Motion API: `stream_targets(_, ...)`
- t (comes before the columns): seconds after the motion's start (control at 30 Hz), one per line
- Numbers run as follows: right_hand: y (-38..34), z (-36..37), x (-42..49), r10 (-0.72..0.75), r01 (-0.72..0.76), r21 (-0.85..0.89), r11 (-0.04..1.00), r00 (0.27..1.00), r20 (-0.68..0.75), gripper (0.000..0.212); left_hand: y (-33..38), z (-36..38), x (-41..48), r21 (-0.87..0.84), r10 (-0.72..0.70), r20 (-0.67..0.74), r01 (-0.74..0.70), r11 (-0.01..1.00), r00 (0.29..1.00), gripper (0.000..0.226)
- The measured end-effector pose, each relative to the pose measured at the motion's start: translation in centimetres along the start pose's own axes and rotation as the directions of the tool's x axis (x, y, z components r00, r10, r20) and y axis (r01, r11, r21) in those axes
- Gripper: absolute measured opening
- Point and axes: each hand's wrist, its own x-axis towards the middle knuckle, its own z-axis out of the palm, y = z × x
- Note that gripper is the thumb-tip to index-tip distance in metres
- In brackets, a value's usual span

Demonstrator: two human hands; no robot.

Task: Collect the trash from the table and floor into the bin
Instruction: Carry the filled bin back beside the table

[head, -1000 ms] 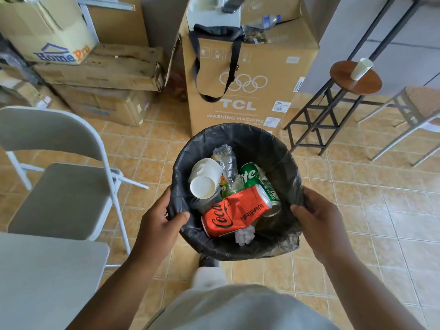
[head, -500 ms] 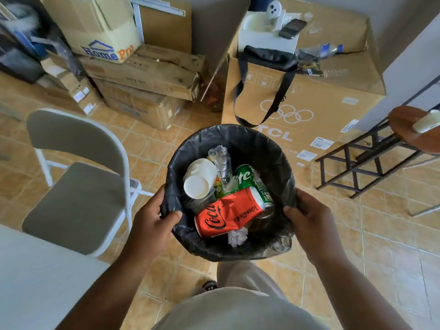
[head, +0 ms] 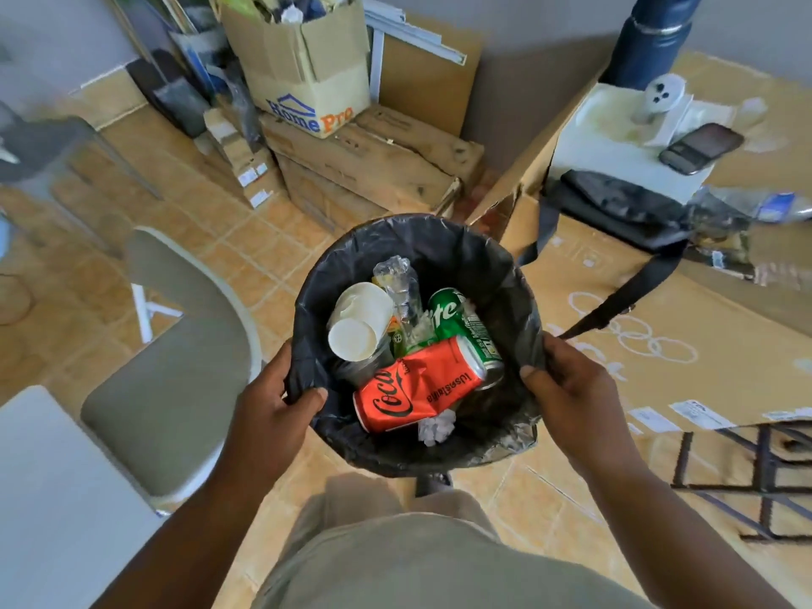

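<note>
Bin (head: 422, 239) held up by both grips, trash inside; collecting looks nearly done.
The left grip (head: 272, 402) and right grip (head: 571, 384) curl over opposite sides of the bin's rim. Inside the bin: one red can (head: 417, 384), one green can (head: 461, 320), seemingly two white cups (head: 360, 323), one crushed clear bottle (head: 397, 279), one tissue wad (head: 435, 426). Next, I judge: scan around the bin for strays, then set it down level.
</note>
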Motion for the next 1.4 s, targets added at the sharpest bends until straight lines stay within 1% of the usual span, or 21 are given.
stream_targets(0.1, -1.5, 0.3, 4.9, -0.033, 0.033, -0.013, 0.999, 0.999, 0.017, 0.038, 0.9, 0.5, 3.2, -0.008, -0.005, -0.040, 0.005, 1.000, 0.999, 0.054)
stream_targets(0.2, -2.7, 1.2, 9.4, -0.060, 0.063, -0.055, 0.996, 0.997, 0.048, 0.035, 1.5, 0.3, 6.6, 0.008, -0.010, -0.067, 0.011, 1.000, 0.998, 0.052)
stream_targets(0.3, -3.8, 2.9, 14.0, -0.063, 0.069, -0.088, 0.994, 0.995, 0.072, 0.033, 1.7, -0.4, 10.7, 0.005, -0.019, -0.092, 0.020, 1.000, 0.996, 0.045)
stream_targets(0.4, -4.9, 5.2, 18.7, -0.058, 0.064, -0.075, 0.995, 0.995, 0.080, 0.039, 1.5, -1.4, 15.3, -0.027, -0.031, -0.110, 0.028, 0.999, 0.993, 0.053)
stream_targets(0.5, -6.6, 7.8, 23.4, -0.066, 0.073, -0.065, 0.995, 0.993, 0.103, 0.039, 1.5, -2.4, 20.4, -0.052, -0.066, -0.127, 0.060, 0.997, 0.990, 0.062)
stream_targets(0.63, -10.2, 11.1, 29.9, -0.055, 0.071, -0.111, 0.991, 0.988, 0.141, 0.044, 2.2, -4.7, 27.5, -0.081, -0.116, -0.144, 0.106, 0.991, 0.983, 0.064)
stream_targets(0.73, -12.9, 13.7, 34.7, -0.038, 0.051, -0.077, 0.996, 0.986, 0.163, 0.044, 2.9, -6.9, 32.3, -0.117, -0.133, -0.159, 0.115, 0.986, 0.978, 0.067)
stream_targets(0.83, -15.8, 16.8, 39.0, -0.031, 0.036, -0.030, 0.999, 0.987, 0.158, 0.051, 3.5, -9.1, 36.7, -0.136, -0.120, -0.196, 0.094, 0.986, 0.973, 0.065)
stream_targets(0.97, -19.2, 20.9, 44.3, -0.029, 0.030, 0.003, 1.000, 0.979, 0.200, 0.044, 4.1, -11.9, 41.6, -0.144, -0.112, -0.264, 0.075, 0.987, 0.958, 0.072)
stream_targets(1.0, -20.2, 21.6, 45.0, -0.031, 0.030, 0.006, 1.000, 0.978, 0.207, 0.043, 4.4, -12.4, 42.2, -0.140, -0.114, -0.279, 0.077, 0.987, 0.954, 0.071)
stream_targets(1.07, -22.5, 24.2, 48.2, -0.061, 0.062, 0.007, 0.998, 0.963, 0.262, 0.044, 4.0, -14.4, 44.8, -0.166, -0.138, -0.335, 0.086, 0.982, 0.932, 0.067)
stream_targets(1.13, -23.9, 25.2, 49.7, -0.086, 0.087, 0.011, 0.996, 0.958, 0.275, 0.042, 4.2, -15.0, 45.9, -0.187, -0.139, -0.349, 0.077, 0.979, 0.927, 0.067)
stream_targets(1.17, -24.5, 26.2, 51.0, -0.093, 0.096, 0.005, 0.995, 0.948, 0.305, 0.040, 4.0, -15.7, 46.9, -0.206, -0.162, -0.373, 0.089, 0.975, 0.913, 0.068)
stream_targets(1.27, -26.7, 30.3, 55.8, -0.105, 0.112, 0.006, 0.994, 0.910, 0.402, 0.038, 3.6, -17.5, 50.4, -0.241, -0.219, -0.455, 0.118, 0.963, 0.863, 0.070)
stream_targets(1.4, -30.2, 36.0, 61.3, -0.127, 0.149, -0.007, 0.989, 0.863, 0.488, 0.039, 3.7, -20.0, 54.3, -0.273, -0.287, -0.557, 0.155, 0.950, 0.779, 0.073)
